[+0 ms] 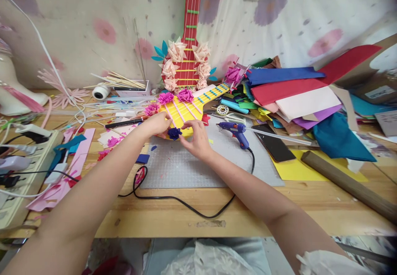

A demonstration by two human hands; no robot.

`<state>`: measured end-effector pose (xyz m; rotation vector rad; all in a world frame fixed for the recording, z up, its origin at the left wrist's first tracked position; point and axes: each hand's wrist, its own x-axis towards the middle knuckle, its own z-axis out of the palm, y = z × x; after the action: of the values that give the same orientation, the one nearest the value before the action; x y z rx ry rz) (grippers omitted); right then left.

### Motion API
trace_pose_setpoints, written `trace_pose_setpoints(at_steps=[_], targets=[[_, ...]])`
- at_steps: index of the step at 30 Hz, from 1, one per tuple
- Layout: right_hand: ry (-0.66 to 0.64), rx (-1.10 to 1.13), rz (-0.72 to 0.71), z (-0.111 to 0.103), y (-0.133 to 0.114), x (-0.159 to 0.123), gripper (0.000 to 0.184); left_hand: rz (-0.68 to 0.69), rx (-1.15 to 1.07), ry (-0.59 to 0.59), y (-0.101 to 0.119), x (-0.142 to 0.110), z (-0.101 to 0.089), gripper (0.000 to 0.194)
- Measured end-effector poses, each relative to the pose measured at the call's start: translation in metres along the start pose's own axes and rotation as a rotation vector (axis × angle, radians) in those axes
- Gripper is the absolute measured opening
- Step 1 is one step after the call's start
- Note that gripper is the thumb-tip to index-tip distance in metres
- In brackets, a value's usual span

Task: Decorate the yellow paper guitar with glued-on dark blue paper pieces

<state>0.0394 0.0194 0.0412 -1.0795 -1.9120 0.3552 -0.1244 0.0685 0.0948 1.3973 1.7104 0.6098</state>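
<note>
A yellow craft guitar (pixel 186 111) with pink strings lies slanted on the grey cutting mat (pixel 186 167). Pink paper flowers (pixel 185 96) sit along the upper part of its body. At the body's near edge is a dark blue paper flower (pixel 174 133), between my two hands. My left hand (pixel 159 124) is closed on the guitar's left edge, its fingertips partly hidden beside the blue flower. My right hand (pixel 197 139) curves over the body with thumb and fingers apart, the thumb close to the flower. Whether the thumb touches it, I cannot tell.
A blue glue gun (pixel 234 130) lies right of the guitar, its black cord (pixel 186 202) looping across the table front. Behind stands a red guitar (pixel 189 66) with pale flowers. Coloured sheets (pixel 294 80) and a phone (pixel 274 142) lie right; a power strip (pixel 37 175) left.
</note>
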Motion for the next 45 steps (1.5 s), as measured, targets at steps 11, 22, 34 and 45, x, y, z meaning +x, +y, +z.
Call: trace_pose_setpoints(at_steps=[11,22,34,45], targets=[[0.082,-0.115,0.107,-0.046,0.039,-0.021,0.023,-0.063,-0.009,0.025,0.009,-0.01,0.005,0.01],[0.139,-0.124,0.166,-0.053,0.053,-0.038,0.023,-0.052,0.027,0.023,0.018,-0.019,0.005,0.013],[0.086,-0.148,0.221,-0.051,0.065,-0.044,0.025,-0.03,0.183,-0.035,0.005,0.0,0.007,0.028],[0.068,-0.159,0.224,-0.048,0.066,-0.045,0.024,-0.015,0.211,0.005,0.012,-0.012,0.01,0.026]])
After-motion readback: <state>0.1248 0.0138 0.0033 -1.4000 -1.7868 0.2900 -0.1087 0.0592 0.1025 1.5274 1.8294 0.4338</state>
